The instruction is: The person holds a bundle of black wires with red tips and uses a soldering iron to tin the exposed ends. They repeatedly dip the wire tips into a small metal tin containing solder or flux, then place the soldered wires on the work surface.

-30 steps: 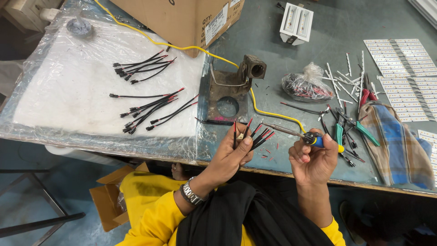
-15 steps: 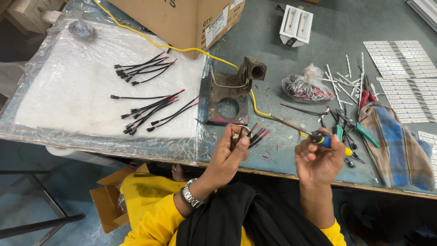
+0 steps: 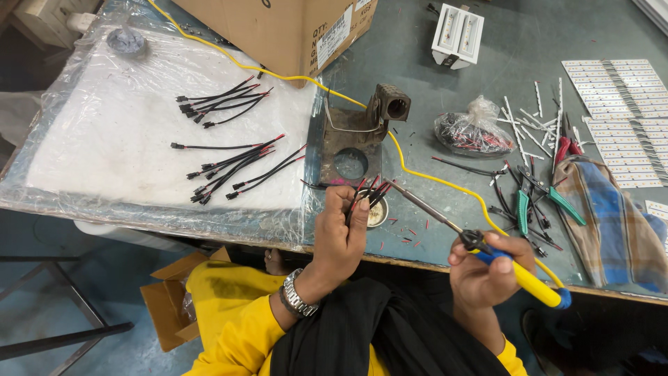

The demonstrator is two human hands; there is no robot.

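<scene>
Two hands busy: left hand (image 3: 341, 233) pinches wire bundle (image 3: 367, 195); right hand (image 3: 487, 268) grips soldering iron (image 3: 480, 247), tip touching wires, near surface (image 3: 487, 28) edge.

The soldering iron (image 3: 518, 268) has a yellow-and-blue handle and yellow cord (image 3: 431, 179). Wire leads (image 3: 233, 167) are black with red tips. The cloth (image 3: 609, 226) at the counter's right edge is plaid (blue, brown, tan). Pliers (image 3: 522, 209) have green handles.
</scene>
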